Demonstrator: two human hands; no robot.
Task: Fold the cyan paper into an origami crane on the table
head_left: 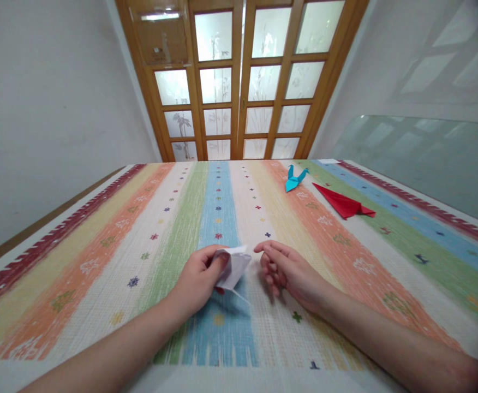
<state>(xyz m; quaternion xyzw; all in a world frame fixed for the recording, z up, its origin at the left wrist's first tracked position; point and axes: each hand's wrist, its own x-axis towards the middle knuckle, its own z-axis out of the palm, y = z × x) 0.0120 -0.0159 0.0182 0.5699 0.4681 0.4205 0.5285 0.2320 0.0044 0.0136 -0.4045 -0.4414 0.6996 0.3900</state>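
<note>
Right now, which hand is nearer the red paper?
Right. The right hand lies below-left of the red paper; the left hand is farther left, holding white paper.

a striped table before a wooden door

a table (100, 229) fills the lower part of the view, covered by a woven cloth in long stripes of dark red, yellow, orange, green, blue and white, dotted with small stars and crosses. behind its far edge stands a double door (241, 82) of warm brown wood, its panes of frosted glass etched with bamboo and glowing with soft light. a plain white wall (38, 109) rises on the left. on the right, a pale wall (406, 60) carries faint reflections of the panes above a glossy panel (427, 158).
</note>
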